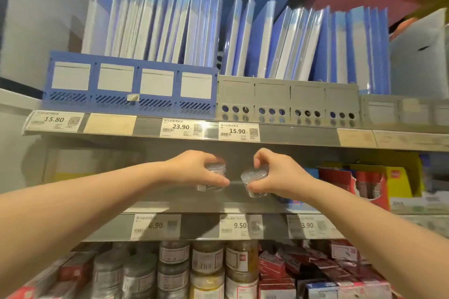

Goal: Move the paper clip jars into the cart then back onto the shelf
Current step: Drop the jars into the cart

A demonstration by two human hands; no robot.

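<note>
Both my arms reach into the middle shelf (194, 204). My left hand (194, 167) grips a small clear paper clip jar (215, 178) from above, fingers curled round its lid. My right hand (279, 172) grips a second clear paper clip jar (255, 181), tilted with its lid toward me. Both jars hang a little above the shelf board, side by side and apart. No cart is in view.
Above is a shelf of blue folders in a blue file rack (131, 82) and a grey file rack (286, 99). Red and yellow boxes (369, 179) stand to the right on the middle shelf. Below, several jars (206, 260) and red boxes (315, 272) fill the lower shelf.
</note>
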